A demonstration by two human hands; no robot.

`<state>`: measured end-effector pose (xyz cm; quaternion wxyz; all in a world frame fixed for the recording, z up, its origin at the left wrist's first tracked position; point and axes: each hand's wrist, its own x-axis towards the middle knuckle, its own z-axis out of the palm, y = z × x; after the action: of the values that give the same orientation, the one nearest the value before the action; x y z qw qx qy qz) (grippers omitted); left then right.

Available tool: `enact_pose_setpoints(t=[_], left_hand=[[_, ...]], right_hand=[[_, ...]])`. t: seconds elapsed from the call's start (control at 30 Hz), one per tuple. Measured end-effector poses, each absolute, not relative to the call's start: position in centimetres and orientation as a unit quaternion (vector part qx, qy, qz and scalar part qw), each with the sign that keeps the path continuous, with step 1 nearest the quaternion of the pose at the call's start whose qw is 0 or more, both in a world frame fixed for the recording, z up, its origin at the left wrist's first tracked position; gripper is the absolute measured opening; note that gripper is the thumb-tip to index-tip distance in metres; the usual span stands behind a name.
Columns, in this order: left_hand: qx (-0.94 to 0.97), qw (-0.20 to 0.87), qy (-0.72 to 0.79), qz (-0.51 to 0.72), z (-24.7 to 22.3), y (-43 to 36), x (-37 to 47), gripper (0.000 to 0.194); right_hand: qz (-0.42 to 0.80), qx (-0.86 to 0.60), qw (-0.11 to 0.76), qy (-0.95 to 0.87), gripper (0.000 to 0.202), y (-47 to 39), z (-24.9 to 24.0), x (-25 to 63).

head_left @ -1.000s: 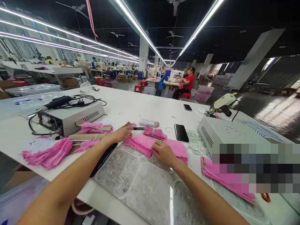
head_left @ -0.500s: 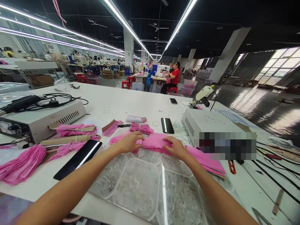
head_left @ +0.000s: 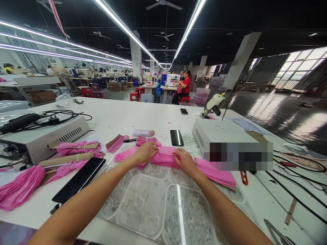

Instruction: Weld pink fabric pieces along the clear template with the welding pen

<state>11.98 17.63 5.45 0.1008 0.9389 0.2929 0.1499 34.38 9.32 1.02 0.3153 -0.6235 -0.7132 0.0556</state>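
Observation:
A pink lace-edged fabric piece (head_left: 165, 157) lies across the far part of a clear, marked plastic sheet (head_left: 143, 204). My left hand (head_left: 146, 152) pinches its left end between thumb and fingers. At the right end, my right hand (head_left: 184, 161) has its thumb and fingertips closed on the fabric's upper edge. More pink fabric (head_left: 125, 154) extends to the left, partly under my left wrist. Just beyond the hands sits a tied pink bundle (head_left: 148, 141). Folded pink fabric (head_left: 217, 173) rests right of my right wrist.
Grey machine boxes stand left (head_left: 51, 136) and right (head_left: 222, 132). A black tablet-like slab (head_left: 79, 180), a phone (head_left: 176, 137), a red cutter (head_left: 244, 177), scissors (head_left: 277, 233) and cables surround the sheet. A person in red (head_left: 186, 85) sits farther back.
The view has tilted up and shifted slightly right. My right fingers have closed on the fabric's upper edge, and the piece between my hands looks flatter, its lace edge more visible.

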Motion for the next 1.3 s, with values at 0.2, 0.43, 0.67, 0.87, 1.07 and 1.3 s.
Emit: enact_pose_setpoints(t=[0.2, 0.43, 0.67, 0.87, 1.07, 1.3], left_hand=[[0.946, 0.141, 0.262, 0.127, 5.5, 15.1, 8.6, 0.018], [0.958, 0.184, 0.22, 0.028, 6.1, 9.9, 2.2, 0.017], [0.949, 0.127, 0.283, 0.065, 5.2, 10.7, 4.4, 0.013], [0.936, 0.039, 0.332, 0.112, 2.5, 13.6, 10.1, 0.026], [0.936, 0.003, 0.336, 0.106, 0.7, 14.5, 11.5, 0.028], [0.934, 0.034, 0.332, 0.125, 0.4, 15.2, 11.1, 0.029]], right_hand=[[0.051, -0.605, 0.271, -0.747, 0.028, 6.0, 1.9, 33.0], [0.125, -0.475, 0.136, -0.86, 0.023, 0.0, 2.2, 28.0], [0.115, -0.501, 0.16, -0.843, 0.021, 2.4, 3.0, 28.7], [0.022, -0.567, 0.181, -0.804, 0.028, 8.2, 2.0, 30.3], [-0.015, -0.575, 0.153, -0.804, 0.016, 9.4, 1.2, 29.7], [-0.014, -0.587, 0.147, -0.796, 0.022, 9.8, 1.5, 29.7]])
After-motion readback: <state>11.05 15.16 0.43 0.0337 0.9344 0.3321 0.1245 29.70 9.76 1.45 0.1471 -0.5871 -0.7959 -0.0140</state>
